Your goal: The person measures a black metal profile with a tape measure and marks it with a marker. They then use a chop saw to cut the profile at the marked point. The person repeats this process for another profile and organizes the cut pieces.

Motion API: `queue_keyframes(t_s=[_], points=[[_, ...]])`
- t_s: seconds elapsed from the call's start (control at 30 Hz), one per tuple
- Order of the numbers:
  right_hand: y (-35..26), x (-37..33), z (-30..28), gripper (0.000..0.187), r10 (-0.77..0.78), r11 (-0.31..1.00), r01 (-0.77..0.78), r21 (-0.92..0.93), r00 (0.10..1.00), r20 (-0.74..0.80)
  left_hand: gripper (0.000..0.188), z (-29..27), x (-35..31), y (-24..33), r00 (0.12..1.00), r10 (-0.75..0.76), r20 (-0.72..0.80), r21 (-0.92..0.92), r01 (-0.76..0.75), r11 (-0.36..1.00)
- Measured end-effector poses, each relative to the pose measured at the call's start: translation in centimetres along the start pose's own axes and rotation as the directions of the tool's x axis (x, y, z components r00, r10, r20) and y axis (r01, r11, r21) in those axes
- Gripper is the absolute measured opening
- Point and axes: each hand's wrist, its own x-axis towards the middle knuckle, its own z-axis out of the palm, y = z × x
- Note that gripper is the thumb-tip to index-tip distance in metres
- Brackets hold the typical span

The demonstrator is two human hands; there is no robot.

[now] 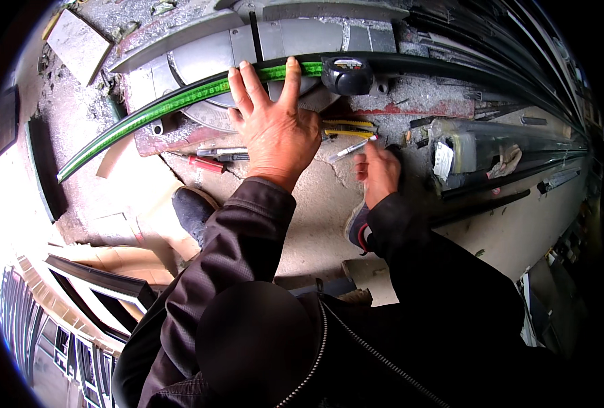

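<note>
My left hand (278, 132) lies spread over the green blade of a tape measure, its fingertips pressing on it. The pulled-out blade (169, 103) runs leftward along a long dark metal profile (424, 65). Just right of my fingers, the black tape measure case (348, 76) rests against that profile. My right hand (381, 173), lower and to the right, pinches a slim white pen (351, 148) whose far end points left. Part of its grip is hidden by the fingers. A yellow utility knife (351, 128) lies just above the pen.
Beneath the profile sits a grey metal saw base (213, 51) strewn with shavings. A red-handled screwdriver (207, 165) and several pens (222, 151) lie left of my wrist. Wrapped profiles (482, 139) with a glove (506, 162) are at right. My shoe (193, 211) stands below.
</note>
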Motion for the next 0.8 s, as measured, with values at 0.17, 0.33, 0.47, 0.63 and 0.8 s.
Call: queue_keyframes(t_s=[0.17, 0.33, 0.47, 0.63, 0.8], points=[[-6.3, -1.7, 3.0, 0.061, -0.659, 0.701, 0.642, -0.311, 0.750, 0.062, 0.078, -0.2, 0.1, -0.1, 1.000, -0.009, -0.009, -0.003, 0.009, 1.000], [-12.3, -2.8, 6.9, 0.069, -0.831, 0.080, 0.853, -0.516, 0.343, 0.438, 0.075, 0.3, -0.1, -0.2, 0.998, 0.022, -0.064, -0.017, -0.024, 1.000], [-13.4, -1.6, 8.3, 0.048, -0.760, -0.022, 0.838, -0.546, 0.340, 0.553, 0.075, -0.3, 0.0, 0.0, 1.000, -0.002, -0.014, -0.030, 0.001, 1.000], [-14.1, -1.1, 8.2, 0.037, -0.753, -0.027, 0.855, -0.518, 0.324, 0.572, 0.073, -0.9, -0.1, 0.5, 0.998, -0.040, 0.039, -0.019, 0.041, 0.999], [-13.5, -2.0, 8.0, 0.035, -0.753, 0.024, 0.872, -0.489, 0.338, 0.565, 0.073, -2.0, -0.7, 0.2, 1.000, -0.016, -0.001, -0.017, 0.016, 1.000]])
